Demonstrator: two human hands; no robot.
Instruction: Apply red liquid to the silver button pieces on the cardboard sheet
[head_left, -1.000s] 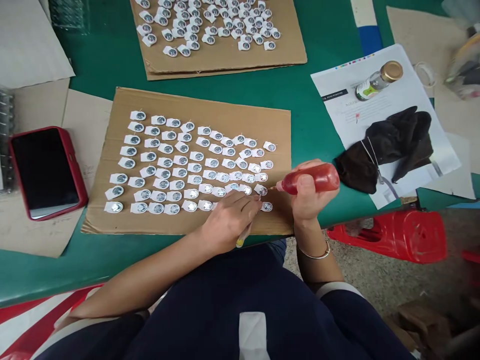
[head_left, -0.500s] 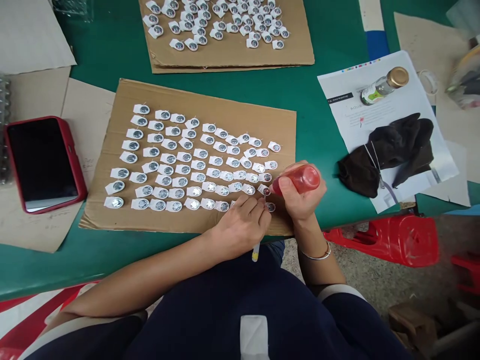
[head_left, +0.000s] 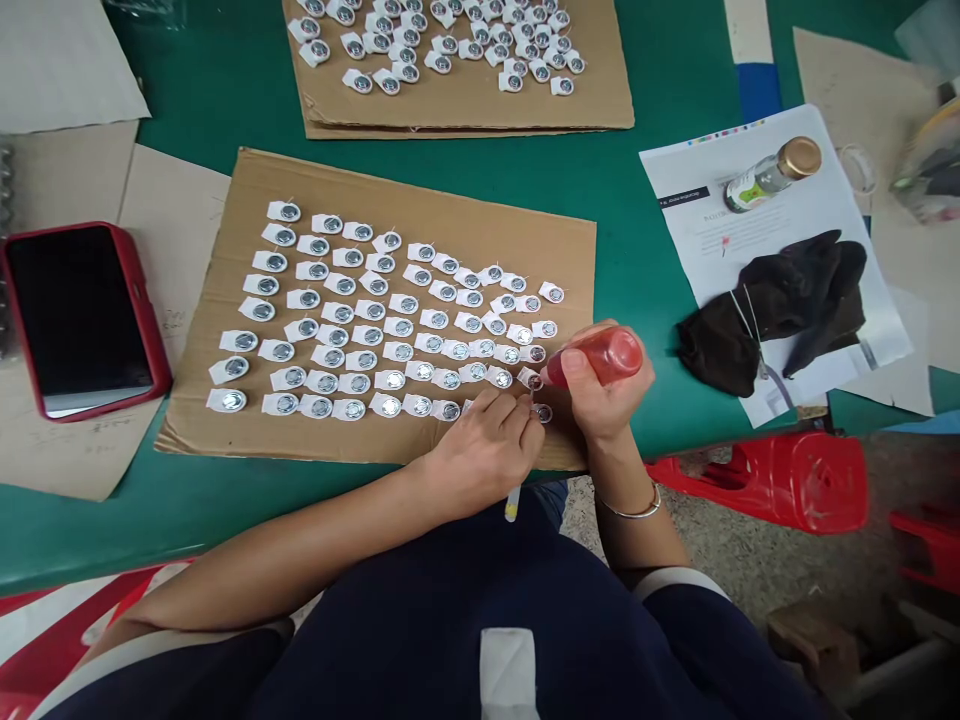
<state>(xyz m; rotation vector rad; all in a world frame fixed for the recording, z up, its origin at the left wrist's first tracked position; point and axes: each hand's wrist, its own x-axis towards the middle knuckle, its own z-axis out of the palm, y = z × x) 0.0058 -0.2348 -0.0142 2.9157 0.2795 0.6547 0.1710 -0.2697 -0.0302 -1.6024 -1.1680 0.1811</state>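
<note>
My right hand (head_left: 611,400) is wrapped round a red squeeze bottle (head_left: 616,354), tilted so its narrow end points left at a small round piece (head_left: 531,380). Closed beside it, my left hand (head_left: 487,445) grips a thin pen-like tool; its pale end with a yellow part (head_left: 512,504) sticks out below the fist. The tool's other end comes close to the same round piece, though whether it touches is too small to tell. Rows of silver-faced round pieces on white paper tabs (head_left: 362,361) lie on a cardboard sheet (head_left: 187,430) under my hands.
Farther back lies another cardboard sheet (head_left: 465,118) with more such pieces. A red-cased phone (head_left: 82,320) is at the left. To the right, a printed paper (head_left: 675,215) bears a gold-capped glass jar (head_left: 772,174) and black cloth (head_left: 795,300). A red stool (head_left: 817,485) stands below the table.
The whole view has shifted very slightly. Both hands keep their holds at the same round piece, with hardly any visible movement.
</note>
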